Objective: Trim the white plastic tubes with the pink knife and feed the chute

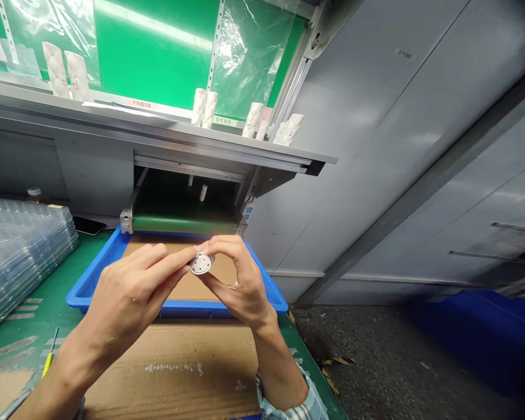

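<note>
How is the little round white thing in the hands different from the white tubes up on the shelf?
The round white part is short and flat, but the white tubes are tall. The round white part is pinched between the left hand and right hand, while the white tubes stand upright on the grey metal shelf. Both are white.

Bare L hand [126,297] & R hand [240,286], nails short, R forearm [275,367] partly covered by rolled-back shirt sleeve [286,399], lt blue w/ white check pattern, fabric bunched in folds at cuff, sleeve seen only at bottom edge of view
</note>
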The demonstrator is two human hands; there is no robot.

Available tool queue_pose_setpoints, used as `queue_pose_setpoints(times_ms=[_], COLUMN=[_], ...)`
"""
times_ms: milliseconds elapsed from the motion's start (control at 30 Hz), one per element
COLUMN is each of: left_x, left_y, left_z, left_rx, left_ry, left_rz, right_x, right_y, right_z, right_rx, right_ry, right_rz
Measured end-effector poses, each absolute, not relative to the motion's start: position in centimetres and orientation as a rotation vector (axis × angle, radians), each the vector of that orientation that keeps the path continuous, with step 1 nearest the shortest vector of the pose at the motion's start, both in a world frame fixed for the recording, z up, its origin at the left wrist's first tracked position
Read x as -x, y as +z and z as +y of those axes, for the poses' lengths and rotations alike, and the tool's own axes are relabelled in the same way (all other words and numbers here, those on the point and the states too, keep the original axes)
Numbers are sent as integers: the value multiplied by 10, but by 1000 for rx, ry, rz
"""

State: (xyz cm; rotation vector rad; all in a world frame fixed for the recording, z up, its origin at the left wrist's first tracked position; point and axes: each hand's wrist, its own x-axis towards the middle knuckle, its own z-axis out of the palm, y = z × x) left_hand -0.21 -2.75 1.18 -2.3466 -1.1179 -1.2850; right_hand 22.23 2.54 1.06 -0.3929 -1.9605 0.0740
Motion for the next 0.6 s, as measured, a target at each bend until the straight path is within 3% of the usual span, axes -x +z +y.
queue_pose_setpoints(times_ms=[600], left_x=[1], left_y=[20], left_z=[-33], left_rx=[2437], left_ry=[-1423], left_rz=[-1175], right_x=[-222], right_y=[9], right_z=[27], right_rx=[377], right_ry=[250], right_rz=[-1971])
